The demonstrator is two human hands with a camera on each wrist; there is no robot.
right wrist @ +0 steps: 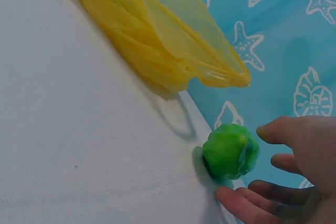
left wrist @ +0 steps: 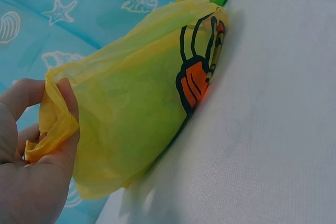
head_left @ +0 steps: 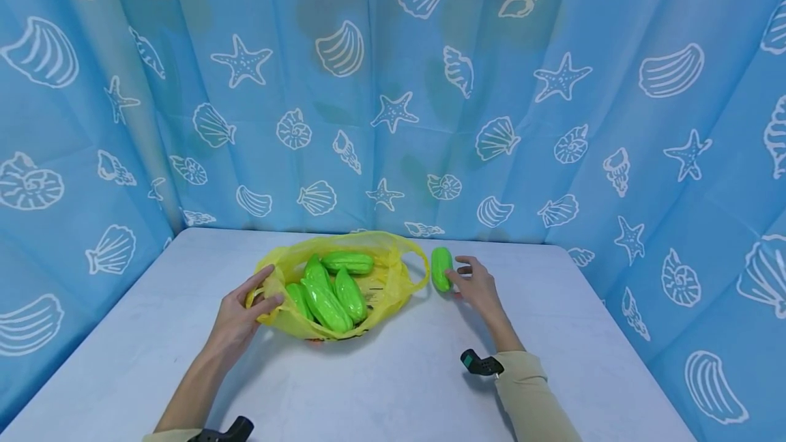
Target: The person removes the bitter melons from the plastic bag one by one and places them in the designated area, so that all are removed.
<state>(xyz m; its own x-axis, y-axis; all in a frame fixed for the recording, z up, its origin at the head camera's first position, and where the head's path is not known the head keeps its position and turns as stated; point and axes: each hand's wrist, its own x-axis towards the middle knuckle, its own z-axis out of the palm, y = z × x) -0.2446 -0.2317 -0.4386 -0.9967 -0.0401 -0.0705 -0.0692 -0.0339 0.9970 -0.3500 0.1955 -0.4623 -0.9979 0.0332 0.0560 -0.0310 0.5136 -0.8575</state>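
A yellow plastic bag [head_left: 396,292] lies with its mouth towards me, several glossy green gourds [head_left: 325,299] inside. My left hand [head_left: 242,309] grips the bag's left rim; in the left wrist view, thumb and fingers pinch the bunched plastic [left wrist: 58,129]. To the right of the bag, one more ridged green gourd [head_left: 440,268] is on the table. Beside it is my right hand [head_left: 482,288]. From the right wrist, its spread fingers [right wrist: 252,205] reach around the gourd's near end [right wrist: 231,153] without closing on it; whether a fingertip touches is unclear.
The white table [head_left: 381,394] ends at the back against a blue curtain [head_left: 393,155] with shell and starfish prints. A loop handle of the bag [head_left: 420,271] sticks out towards the lone gourd.
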